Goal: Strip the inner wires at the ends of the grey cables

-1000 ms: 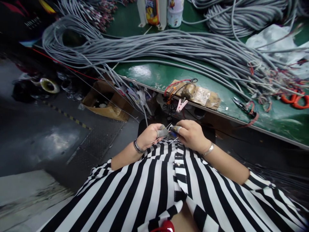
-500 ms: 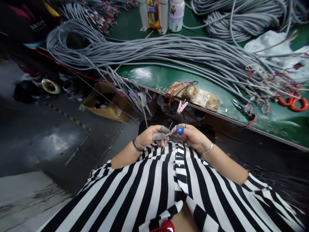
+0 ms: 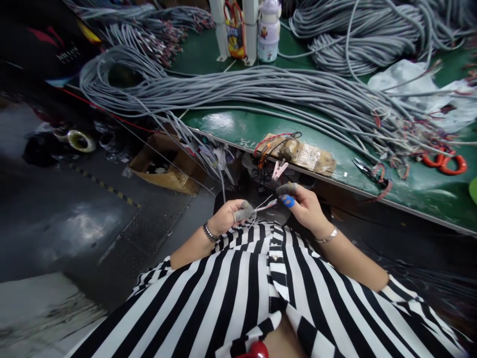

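Near my waist, my left hand (image 3: 233,217) is closed on the end of a grey cable (image 3: 261,209), with grey wrapping on its fingers. Thin loose strands and small coloured wires fan out from that end toward the right. My right hand (image 3: 306,210) is just right of the wire tips and looks apart from them. Blue wrapping covers its thumb and grey wrapping its index finger; a small gap shows between the two. The other fingers of this hand are mostly hidden.
A long bundle of grey cables (image 3: 223,89) lies across the green table (image 3: 216,122). Red-handled scissors (image 3: 452,163), pliers (image 3: 367,170) and a pink clip (image 3: 279,170) are along its front. Below stands a cardboard box (image 3: 167,176). Bottle (image 3: 269,35) at the back.
My right hand has let go of the wires and moved right and slightly up, its fingers parting. My left hand keeps the cable end, and the view has tilted slightly.
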The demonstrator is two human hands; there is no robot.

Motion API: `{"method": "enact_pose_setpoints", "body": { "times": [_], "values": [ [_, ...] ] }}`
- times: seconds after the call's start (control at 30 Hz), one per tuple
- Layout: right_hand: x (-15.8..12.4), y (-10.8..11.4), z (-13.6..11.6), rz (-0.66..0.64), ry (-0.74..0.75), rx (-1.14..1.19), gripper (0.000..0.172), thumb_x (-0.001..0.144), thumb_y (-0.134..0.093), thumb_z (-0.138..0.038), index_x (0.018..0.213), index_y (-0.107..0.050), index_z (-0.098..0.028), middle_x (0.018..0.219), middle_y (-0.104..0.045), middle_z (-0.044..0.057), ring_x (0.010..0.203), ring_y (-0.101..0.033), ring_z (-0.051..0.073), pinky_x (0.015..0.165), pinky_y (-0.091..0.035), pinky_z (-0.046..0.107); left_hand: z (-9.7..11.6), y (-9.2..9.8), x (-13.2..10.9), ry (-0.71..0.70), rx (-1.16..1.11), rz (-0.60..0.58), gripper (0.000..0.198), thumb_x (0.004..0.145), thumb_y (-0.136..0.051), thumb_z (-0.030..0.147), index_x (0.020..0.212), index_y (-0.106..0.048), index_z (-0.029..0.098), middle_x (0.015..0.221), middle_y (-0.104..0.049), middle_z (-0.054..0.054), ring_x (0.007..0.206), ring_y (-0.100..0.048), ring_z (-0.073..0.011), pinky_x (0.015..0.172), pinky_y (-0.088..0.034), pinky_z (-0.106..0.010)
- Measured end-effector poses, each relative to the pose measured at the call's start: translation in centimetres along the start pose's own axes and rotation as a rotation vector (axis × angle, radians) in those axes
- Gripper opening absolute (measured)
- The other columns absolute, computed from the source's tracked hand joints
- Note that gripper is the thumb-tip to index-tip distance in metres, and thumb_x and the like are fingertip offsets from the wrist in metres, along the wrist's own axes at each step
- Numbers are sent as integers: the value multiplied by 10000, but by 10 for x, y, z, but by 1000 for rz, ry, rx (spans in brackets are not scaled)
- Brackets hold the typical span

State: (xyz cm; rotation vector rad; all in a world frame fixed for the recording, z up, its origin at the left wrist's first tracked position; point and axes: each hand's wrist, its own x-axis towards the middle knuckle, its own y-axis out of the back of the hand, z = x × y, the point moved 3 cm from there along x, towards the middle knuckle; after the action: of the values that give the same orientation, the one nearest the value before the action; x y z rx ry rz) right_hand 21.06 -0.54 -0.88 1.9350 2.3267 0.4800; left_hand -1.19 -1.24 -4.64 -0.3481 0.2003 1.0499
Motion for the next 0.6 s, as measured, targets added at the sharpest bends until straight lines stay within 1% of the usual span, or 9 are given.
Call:
{"method": "enact_pose_setpoints", "body": {
  "times": [0.07, 0.1, 0.2, 0.23, 0.3, 0.37, 0.4, 0.47, 0.6],
  "values": [
    [0, -3, -2, -144, -96, -31, 223, 767, -647, -385, 817, -673, -169, 764, -661, 29, 697, -574, 153, 646, -452, 270, 3, -1, -1, -10, 44, 15, 354, 702, -718, 441, 722, -607, 105, 475, -488, 54, 335, -285, 1, 342, -172, -151],
    [0, -4, -3, -196, -153, -17, 230, 757, -651, -389, 765, -672, -160, 711, -652, 20, 649, -556, 138, 603, -431, 255, 5, -2, -1, -18, 61, 13, 346, 699, -723, 432, 724, -617, 104, 487, -506, 47, 353, -318, -5, 358, -211, -149],
    [-2, -11, 3, -276, -355, 163, 267, 728, -660, -403, 678, -658, -141, 606, -615, 4, 535, -485, 90, 510, -357, 223, 9, -5, -1, -40, 85, -44, 313, 679, -750, 388, 767, -655, 102, 616, -614, -2, 506, -501, -54, 490, -387, -164],
    [-2, -15, 7, -301, -428, 261, 276, 708, -672, -407, 658, -646, -137, 574, -600, 0, 491, -446, 71, 474, -319, 212, 9, -6, -1, -37, 83, -71, 311, 670, -759, 374, 786, -662, 102, 658, -636, -15, 555, -537, -70, 528, -417, -174],
    [-4, -22, 15, -340, -553, 463, 284, 662, -705, -405, 640, -619, -135, 530, -577, -8, 422, -365, 40, 417, -226, 198, 6, -7, -1, -9, 57, -115, 321, 665, -766, 366, 812, -661, 101, 633, -632, -11, 520, -528, -66, 495, -406, -168],
    [-6, -29, 21, -340, -621, 622, 293, 625, -736, -391, 640, -589, -138, 512, -569, -12, 397, -326, 26, 400, -157, 195, 2, -7, -1, 18, -23, -131, 328, 684, -751, 383, 810, -638, 102, 545, -587, 15, 409, -456, -41, 402, -336, -150],
    [-6, -32, 23, -330, -633, 678, 300, 614, -749, -383, 640, -574, -141, 509, -568, -13, 396, -327, 24, 400, -144, 193, 1, -7, 0, 20, -84, -132, 332, 691, -744, 394, 805, -621, 107, 509, -564, 26, 370, -429, -37, 371, -305, -147],
    [-7, -38, 23, -307, -634, 745, 324, 599, -770, -372, 627, -538, -148, 499, -561, -19, 395, -331, 21, 402, -141, 190, -1, -10, 1, 8, -224, -122, 348, 682, -747, 411, 785, -584, 122, 485, -549, 34, 345, -432, -48, 347, -297, -150],
    [-6, -48, 17, -270, -606, 772, 367, 593, -783, -384, 616, -499, -154, 489, -534, -37, 397, -313, 15, 402, -142, 189, 0, -16, 4, -28, -442, -95, 381, 636, -776, 419, 766, -552, 140, 474, -539, 39, 341, -451, -63, 342, -295, -156]
  ]
}}
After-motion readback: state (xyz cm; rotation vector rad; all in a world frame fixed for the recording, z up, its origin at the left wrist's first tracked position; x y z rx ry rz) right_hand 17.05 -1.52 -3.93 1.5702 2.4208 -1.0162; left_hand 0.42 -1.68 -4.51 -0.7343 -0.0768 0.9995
